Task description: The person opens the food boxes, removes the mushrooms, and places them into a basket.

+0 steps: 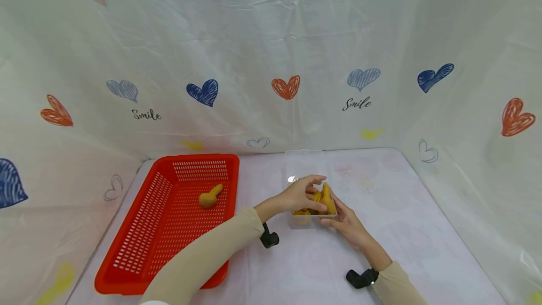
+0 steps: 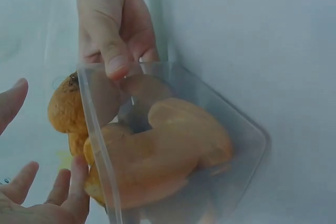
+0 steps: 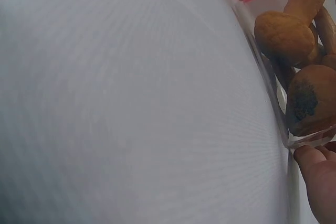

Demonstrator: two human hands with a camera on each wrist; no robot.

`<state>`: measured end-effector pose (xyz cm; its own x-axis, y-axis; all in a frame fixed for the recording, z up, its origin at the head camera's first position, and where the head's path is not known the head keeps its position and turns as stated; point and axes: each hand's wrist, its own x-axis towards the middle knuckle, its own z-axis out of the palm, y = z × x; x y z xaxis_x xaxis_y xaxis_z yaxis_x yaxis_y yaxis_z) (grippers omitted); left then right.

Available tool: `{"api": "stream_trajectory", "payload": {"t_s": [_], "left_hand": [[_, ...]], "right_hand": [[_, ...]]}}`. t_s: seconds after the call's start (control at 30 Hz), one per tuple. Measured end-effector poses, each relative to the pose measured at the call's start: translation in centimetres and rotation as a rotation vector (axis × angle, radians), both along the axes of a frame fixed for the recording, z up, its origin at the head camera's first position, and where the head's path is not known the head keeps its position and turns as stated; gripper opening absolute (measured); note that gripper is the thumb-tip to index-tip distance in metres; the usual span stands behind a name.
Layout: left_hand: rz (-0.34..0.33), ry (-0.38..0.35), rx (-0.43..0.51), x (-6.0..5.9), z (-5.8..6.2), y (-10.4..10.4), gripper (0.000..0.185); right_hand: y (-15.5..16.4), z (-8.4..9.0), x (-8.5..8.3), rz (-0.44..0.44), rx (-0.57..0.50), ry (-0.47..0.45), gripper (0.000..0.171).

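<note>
Here, on your left, the red basket point(image 1: 139, 244) sits on the bench point(image 1: 423, 229) with one mushroom point(image 1: 210, 196) lying in it. Your left hand point(image 1: 298, 196) reaches over the clear box point(image 1: 301, 220) just right of the basket, fingers curled onto a piece at the top of the mushrooms point(image 2: 157, 150) piled inside. They look light, firm and smooth, so take one by its stem. Your right hand point(image 1: 345, 222) steadies the box at its near right corner, fingers pressing the wall; that thin plastic probably flexes, so hold it low.
</note>
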<state>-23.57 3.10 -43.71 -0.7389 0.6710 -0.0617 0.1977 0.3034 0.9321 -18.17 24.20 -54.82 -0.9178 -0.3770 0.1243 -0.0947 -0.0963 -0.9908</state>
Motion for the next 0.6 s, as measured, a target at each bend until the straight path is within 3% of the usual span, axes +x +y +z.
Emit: {"api": "stream_trajectory", "payload": {"t_s": [0.37, 0.6], "left_hand": [[0.007, 0.03, -0.04, 0.0, -1.2, 0.8, 0.079], [-0.017, 0.103, -0.114, 0.2, -1.5, 1.1, 0.081]], "right_hand": [[0.0, -0.1, -0.1, 0.009, -0.009, -0.009, 0.092], [0.0, -0.1, -0.2, 0.022, -0.037, -0.026, 0.092]]}}
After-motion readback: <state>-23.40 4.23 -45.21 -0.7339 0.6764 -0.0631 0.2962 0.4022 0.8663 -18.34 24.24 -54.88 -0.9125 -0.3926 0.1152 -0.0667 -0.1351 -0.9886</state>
